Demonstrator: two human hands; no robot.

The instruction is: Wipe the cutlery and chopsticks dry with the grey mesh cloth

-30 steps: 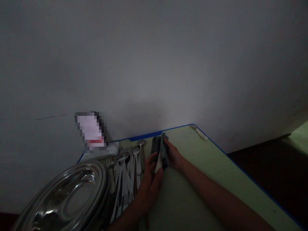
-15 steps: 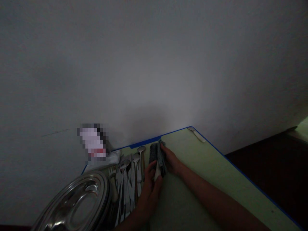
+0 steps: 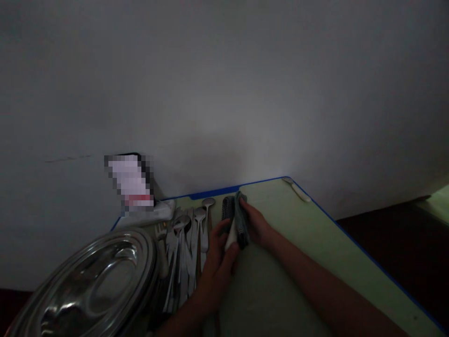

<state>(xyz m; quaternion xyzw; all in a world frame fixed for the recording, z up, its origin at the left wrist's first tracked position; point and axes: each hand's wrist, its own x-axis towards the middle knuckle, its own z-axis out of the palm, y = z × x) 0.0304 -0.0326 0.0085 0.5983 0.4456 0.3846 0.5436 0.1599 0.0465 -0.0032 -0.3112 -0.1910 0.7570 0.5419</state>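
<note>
"Where did we have the white-handled utensil (image 3: 231,238)?"

"Below and just right of the frame's centre, tilted, over the tabletop (image 3: 275,202). A dark, bunched cloth (image 3: 242,217) covered its upper end, so we couldn't tell what kind of utensil it was."

"And how did we hold them?"

"Our left grip (image 3: 217,264) was closed around the white handle, thumb toward us. Our right grip (image 3: 260,225) pinched the cloth from its right side."

"What lay about us?"

"Just left of our left grip we had a pile of cutlery (image 3: 183,262), spoons and a fork among it, handles toward the bottom of the frame. Shiny metal plates (image 3: 143,243) filled the lower left, stacked. Above them stood a pixelated, phone-like device (image 3: 130,180), tilted near the wall (image 3: 224,93), with a whitish object (image 3: 163,211) by its base."

"Anything farther right?"

"One pale-handled piece (image 3: 300,192), alone near the blue edge, right of centre."
</note>
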